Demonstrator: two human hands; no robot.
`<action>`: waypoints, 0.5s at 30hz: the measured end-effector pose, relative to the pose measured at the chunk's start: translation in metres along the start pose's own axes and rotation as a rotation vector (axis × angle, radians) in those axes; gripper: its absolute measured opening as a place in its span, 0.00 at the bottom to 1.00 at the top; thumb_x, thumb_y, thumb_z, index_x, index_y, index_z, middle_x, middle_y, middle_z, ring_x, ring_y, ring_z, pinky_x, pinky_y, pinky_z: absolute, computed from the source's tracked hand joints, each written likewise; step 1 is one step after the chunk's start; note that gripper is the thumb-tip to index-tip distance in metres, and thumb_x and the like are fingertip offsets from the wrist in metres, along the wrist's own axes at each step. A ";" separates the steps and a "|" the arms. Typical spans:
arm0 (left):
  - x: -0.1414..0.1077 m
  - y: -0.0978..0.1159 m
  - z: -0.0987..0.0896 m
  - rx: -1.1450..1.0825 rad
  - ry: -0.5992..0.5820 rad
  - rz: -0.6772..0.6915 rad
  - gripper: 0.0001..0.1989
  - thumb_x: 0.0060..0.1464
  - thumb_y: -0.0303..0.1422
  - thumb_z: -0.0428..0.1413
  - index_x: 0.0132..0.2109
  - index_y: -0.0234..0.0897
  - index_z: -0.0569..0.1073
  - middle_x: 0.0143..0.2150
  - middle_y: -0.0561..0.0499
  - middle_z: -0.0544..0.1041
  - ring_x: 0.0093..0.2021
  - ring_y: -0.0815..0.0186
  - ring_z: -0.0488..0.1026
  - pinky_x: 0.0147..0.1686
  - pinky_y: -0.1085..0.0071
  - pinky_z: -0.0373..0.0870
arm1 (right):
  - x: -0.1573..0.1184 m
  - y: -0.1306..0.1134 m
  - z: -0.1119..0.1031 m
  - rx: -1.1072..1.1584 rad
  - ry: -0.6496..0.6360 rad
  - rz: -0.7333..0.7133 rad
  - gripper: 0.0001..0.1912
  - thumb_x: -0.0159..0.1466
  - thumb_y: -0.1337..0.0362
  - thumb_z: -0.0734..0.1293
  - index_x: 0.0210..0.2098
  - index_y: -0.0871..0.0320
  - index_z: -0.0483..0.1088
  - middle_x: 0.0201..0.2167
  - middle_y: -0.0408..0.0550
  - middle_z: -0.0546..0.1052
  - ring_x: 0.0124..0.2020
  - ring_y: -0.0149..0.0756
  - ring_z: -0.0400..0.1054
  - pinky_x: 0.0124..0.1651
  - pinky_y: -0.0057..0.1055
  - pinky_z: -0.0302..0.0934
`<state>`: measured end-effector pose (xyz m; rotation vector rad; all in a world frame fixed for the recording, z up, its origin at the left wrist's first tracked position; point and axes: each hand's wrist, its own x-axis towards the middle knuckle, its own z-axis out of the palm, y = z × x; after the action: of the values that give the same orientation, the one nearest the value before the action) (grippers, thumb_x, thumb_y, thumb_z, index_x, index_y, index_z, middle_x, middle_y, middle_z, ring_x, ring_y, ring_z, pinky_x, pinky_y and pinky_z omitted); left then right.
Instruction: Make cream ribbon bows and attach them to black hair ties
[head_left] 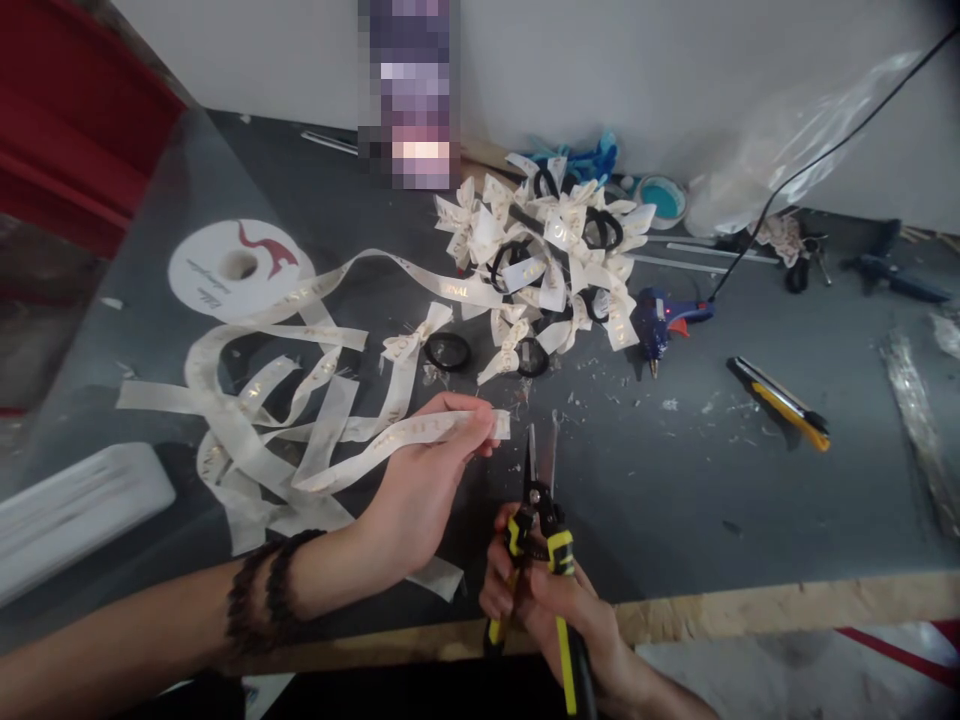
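Note:
My left hand (pixel 427 480) pinches a cream ribbon (pixel 390 437) with gold lettering between thumb and fingers, its short end sticking out to the right. In my right hand (pixel 559 600) is a pair of yellow-and-black scissors (pixel 541 520), blades parted and pointing away from me, just right of the ribbon's end. More cut ribbon strips (pixel 247 420) lie in loose curls left of my left hand. Beyond the hands sits a pile of ribbon bows (pixel 555 240) on black hair ties. One bow with a hair tie (pixel 448 351) lies a little apart.
A ribbon spool (pixel 217 270) lies at the left, a white box-like object (pixel 82 510) nearer me. At the right are a blue glue gun (pixel 660 325) with a cord and a yellow utility knife (pixel 780 402). A turquoise-filled container (pixel 661 200) stands by the wall.

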<state>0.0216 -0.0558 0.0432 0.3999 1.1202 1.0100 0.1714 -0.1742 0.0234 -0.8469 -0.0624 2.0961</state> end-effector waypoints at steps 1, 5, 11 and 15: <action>0.000 0.000 0.000 0.002 0.000 0.001 0.09 0.57 0.34 0.70 0.37 0.37 0.78 0.35 0.54 0.76 0.36 0.70 0.71 0.40 0.74 0.70 | 0.000 0.000 0.000 0.000 -0.012 0.006 0.30 0.59 0.50 0.80 0.54 0.55 0.71 0.36 0.41 0.68 0.32 0.29 0.61 0.41 0.33 0.57; 0.000 -0.001 0.001 0.032 -0.003 -0.001 0.10 0.56 0.34 0.70 0.35 0.36 0.77 0.33 0.54 0.75 0.36 0.69 0.70 0.40 0.73 0.69 | 0.001 0.002 -0.004 -0.056 -0.046 0.040 0.31 0.59 0.47 0.79 0.55 0.52 0.69 0.37 0.41 0.66 0.31 0.29 0.59 0.40 0.34 0.57; -0.005 -0.001 0.001 0.104 -0.035 -0.040 0.11 0.58 0.37 0.69 0.35 0.37 0.77 0.33 0.54 0.75 0.36 0.69 0.71 0.40 0.73 0.67 | -0.001 0.009 -0.010 -0.166 -0.039 -0.022 0.33 0.58 0.44 0.80 0.55 0.49 0.69 0.37 0.41 0.65 0.29 0.27 0.53 0.36 0.31 0.52; -0.008 0.002 0.002 0.093 -0.055 -0.037 0.13 0.58 0.38 0.69 0.33 0.37 0.75 0.32 0.55 0.74 0.35 0.69 0.70 0.39 0.73 0.67 | -0.006 0.004 -0.008 -0.193 0.001 -0.038 0.33 0.60 0.48 0.80 0.60 0.49 0.69 0.40 0.43 0.66 0.34 0.30 0.55 0.40 0.33 0.54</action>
<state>0.0218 -0.0610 0.0505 0.4774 1.1232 0.9121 0.1762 -0.1832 0.0196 -0.9540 -0.2815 2.0773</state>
